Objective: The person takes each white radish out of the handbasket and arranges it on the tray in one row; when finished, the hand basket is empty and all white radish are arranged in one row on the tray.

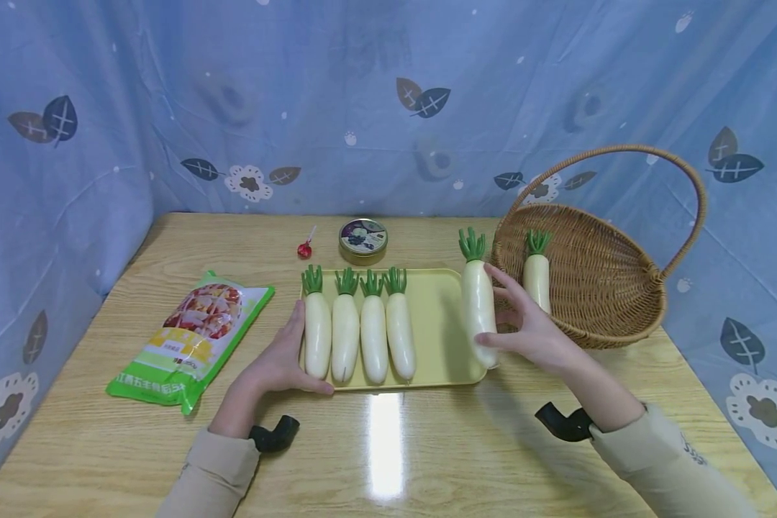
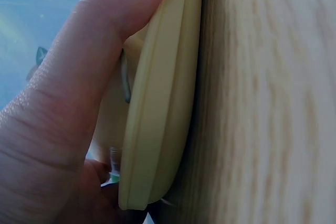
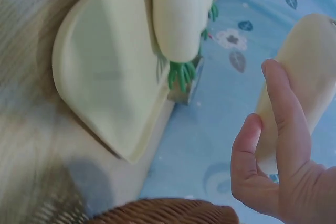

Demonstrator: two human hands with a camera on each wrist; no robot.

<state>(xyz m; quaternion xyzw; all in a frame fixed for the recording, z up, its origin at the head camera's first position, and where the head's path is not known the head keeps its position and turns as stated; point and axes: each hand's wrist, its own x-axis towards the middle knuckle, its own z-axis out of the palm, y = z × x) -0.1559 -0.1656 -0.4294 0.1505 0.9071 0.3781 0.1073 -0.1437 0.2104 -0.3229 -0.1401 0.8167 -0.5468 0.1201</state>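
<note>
My right hand grips a white radish with green stem stubs, thumb and fingers around its side. The radish is upheld over the right end of a pale yellow tray, its leafy end pointing away; the right wrist view shows this radish raised apart from the tray. Several white radishes lie side by side on the tray's left part, stems to the back. At the tray's front left corner, my left hand holds the edge, with the thumb over the rim in the left wrist view.
A wicker basket with a tall handle stands at the right, another radish inside it. To the left lies a green and white food packet. Behind the tray are a round tin and a red lollipop. Blue curtains enclose the table.
</note>
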